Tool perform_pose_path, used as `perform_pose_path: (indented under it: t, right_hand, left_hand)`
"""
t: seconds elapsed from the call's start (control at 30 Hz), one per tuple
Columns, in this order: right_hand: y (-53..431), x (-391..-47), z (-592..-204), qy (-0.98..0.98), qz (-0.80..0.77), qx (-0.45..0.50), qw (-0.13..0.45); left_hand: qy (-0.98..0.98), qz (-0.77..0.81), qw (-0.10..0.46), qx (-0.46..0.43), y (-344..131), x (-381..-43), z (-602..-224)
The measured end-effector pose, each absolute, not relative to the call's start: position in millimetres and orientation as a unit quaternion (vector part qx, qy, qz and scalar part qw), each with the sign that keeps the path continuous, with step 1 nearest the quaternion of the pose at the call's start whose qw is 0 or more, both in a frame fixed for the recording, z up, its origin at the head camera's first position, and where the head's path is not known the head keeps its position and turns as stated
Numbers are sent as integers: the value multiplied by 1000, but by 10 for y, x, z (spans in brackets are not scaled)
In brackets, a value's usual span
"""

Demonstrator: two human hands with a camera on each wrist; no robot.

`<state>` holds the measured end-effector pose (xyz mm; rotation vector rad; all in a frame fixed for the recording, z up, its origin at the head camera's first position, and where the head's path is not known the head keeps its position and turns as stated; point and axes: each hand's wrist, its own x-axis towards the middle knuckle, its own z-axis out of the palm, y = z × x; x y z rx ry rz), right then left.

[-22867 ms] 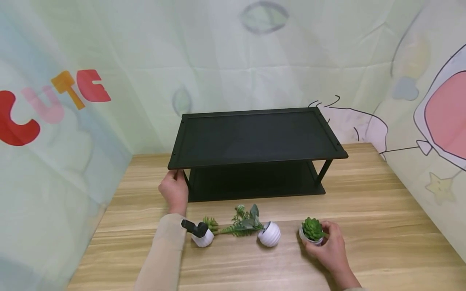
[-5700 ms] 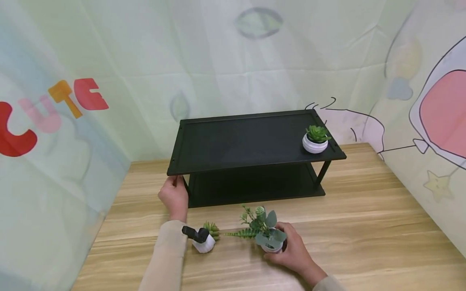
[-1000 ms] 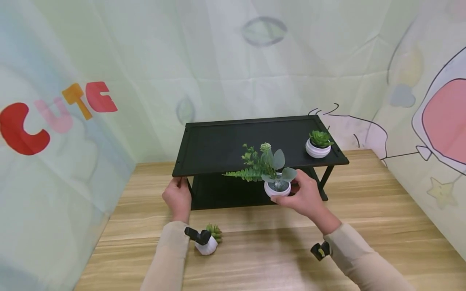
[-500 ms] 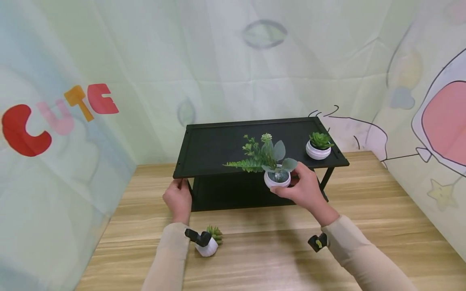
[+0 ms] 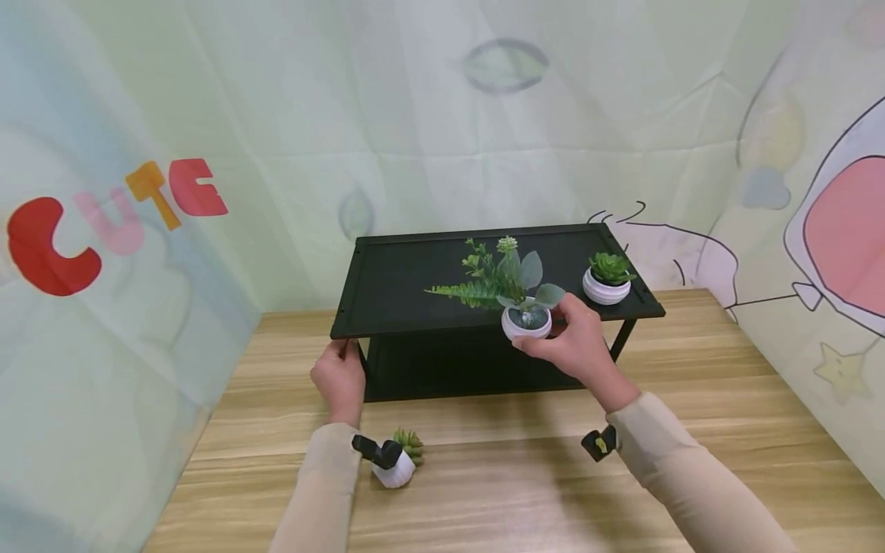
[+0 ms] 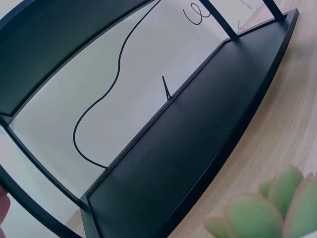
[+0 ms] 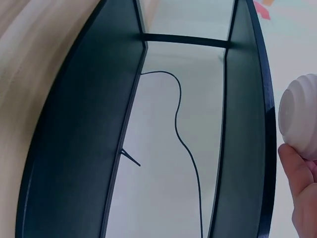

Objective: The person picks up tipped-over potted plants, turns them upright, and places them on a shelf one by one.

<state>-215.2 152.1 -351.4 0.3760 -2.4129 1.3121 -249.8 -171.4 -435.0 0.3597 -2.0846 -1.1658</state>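
Note:
My right hand (image 5: 577, 342) pinches a small white ribbed pot (image 5: 527, 326) holding an artificial plant (image 5: 508, 280) with fern fronds and round leaves. In the head view it overlaps the front edge of a black two-tier shelf (image 5: 415, 292); in the right wrist view the pot (image 7: 302, 114) is beyond the top panel's edge. My left hand (image 5: 339, 380) grips the shelf's front left post, just under the top panel, its fingertips mostly hidden. A potted green succulent (image 5: 610, 270) stands upright on the right end of the top panel.
On the wooden table (image 5: 484, 476) by my left forearm lies another white-potted succulent (image 5: 396, 470), tipped over and partly covered by the wrist camera (image 5: 376, 452). A printed cloth (image 5: 429, 115) hangs behind the shelf and at both sides.
The green succulent went from the table to the shelf's top right. My right hand then took up the leafy plant and has raised it to the top panel's front edge. The left hand stayed put.

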Motion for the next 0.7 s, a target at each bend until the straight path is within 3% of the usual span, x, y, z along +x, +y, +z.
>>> perform_pose_path:
  t: [0.7]
  right_hand:
    - [1457,-2425,-3331,-860,458,117,193]
  left_hand:
    - [-819,-432,355,125,-1719,-2466,-4337]
